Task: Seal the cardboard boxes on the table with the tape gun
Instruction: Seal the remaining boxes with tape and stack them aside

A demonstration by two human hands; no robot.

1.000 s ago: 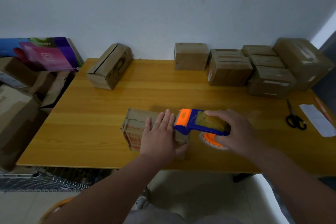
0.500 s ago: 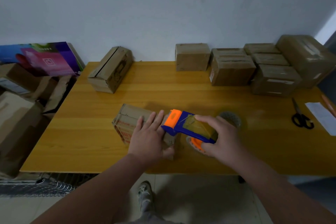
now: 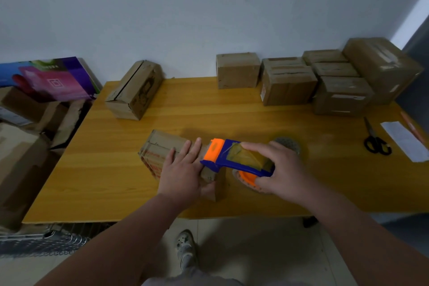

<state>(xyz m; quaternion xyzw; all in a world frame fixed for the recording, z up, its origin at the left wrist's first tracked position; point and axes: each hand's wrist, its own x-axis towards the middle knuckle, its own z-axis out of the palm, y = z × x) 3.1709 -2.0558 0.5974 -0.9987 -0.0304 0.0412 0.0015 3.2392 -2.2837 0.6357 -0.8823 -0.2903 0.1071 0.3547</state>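
1. The wooden surface [image 3: 255, 118] carries everything. The cardboard box [image 3: 162, 144] I am working on lies near its front edge, and every place below is told from that box.
2. To the left of the box, off the surface, loose cardboard [image 3: 18, 158] is heaped up. A bright purple and blue carton [image 3: 46, 79] leans at the wall behind it.
3. Far behind the box and to its right, a cluster of closed brown boxes [image 3: 343, 95] stands by the wall, with the largest at the far right end.
4. Behind the box and to its left, one long box [image 3: 137, 90] lies at an angle, with a dark slit along its top.
5. My left grip [image 3: 181, 174] lies flat on top of the box, fingers straight, thumb down on the near side.
6. My right grip [image 3: 283, 172], just right of the box, is clamped round the tape gun [image 3: 232, 158], forefinger stretched along its top.
7. The tape gun is blue with an orange front. That front rests on the box's right end, just beside my left fingertips.
8. Well to the right of the box lie black scissors [image 3: 376, 141], with a white paper slip [image 3: 406, 140] beyond them.
9. To the right of the box, a tape roll [image 3: 286, 143] lies partly hidden behind my right grip.
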